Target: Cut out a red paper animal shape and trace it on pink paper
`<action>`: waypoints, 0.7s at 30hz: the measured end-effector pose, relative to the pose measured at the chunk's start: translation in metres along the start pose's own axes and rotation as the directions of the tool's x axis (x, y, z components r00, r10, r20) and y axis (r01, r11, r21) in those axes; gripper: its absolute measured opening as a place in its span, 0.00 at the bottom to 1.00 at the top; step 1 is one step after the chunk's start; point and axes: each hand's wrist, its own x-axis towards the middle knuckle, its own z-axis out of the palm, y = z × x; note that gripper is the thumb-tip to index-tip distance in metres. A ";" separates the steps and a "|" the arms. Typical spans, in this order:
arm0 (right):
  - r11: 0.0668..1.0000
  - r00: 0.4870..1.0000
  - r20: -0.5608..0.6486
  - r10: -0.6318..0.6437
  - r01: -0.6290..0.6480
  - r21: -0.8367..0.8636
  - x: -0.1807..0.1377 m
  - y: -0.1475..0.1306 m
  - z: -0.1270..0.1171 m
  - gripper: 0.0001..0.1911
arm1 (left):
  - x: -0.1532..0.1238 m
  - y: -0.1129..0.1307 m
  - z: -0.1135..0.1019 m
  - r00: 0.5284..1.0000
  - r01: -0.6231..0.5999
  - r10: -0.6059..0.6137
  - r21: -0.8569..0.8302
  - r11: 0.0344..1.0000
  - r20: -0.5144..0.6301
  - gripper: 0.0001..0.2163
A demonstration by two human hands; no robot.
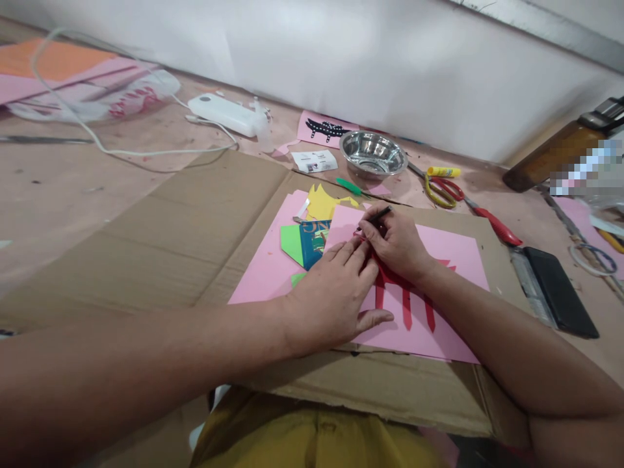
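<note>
My right hand [397, 244] is closed around a thin black pen or craft knife [377, 216], its tip down on a red paper cut-out [407, 299] with pointed strips. The cut-out lies on a pink sheet [458, 260]. My left hand [331, 292] lies flat with fingers stretched out, pressing the red paper and pink sheet beside the tool's tip. A second pink sheet [266, 266] sits under it to the left. Both rest on a flattened cardboard box [160, 240].
Green [291, 244], yellow [322, 203] and printed blue [314, 239] paper scraps lie just beyond my hands. Farther back are a steel bowl [373, 155], red-and-yellow scissors [444, 189], a red-handled tool [497, 225], a glue stick [443, 171], a white device with cable [227, 114] and a black phone-like slab [560, 291].
</note>
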 end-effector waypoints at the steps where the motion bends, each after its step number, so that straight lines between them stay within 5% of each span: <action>1: 1.000 1.000 -0.002 0.001 -0.001 -0.002 0.000 0.000 0.000 0.04 | 0.000 0.000 0.000 1.000 0.000 0.000 0.004 1.000 0.003 0.37; 21: 1.000 1.000 0.011 -0.001 0.001 0.013 0.000 0.000 0.001 0.04 | 0.001 0.001 -0.002 0.999 0.008 -0.009 0.020 1.000 0.032 0.38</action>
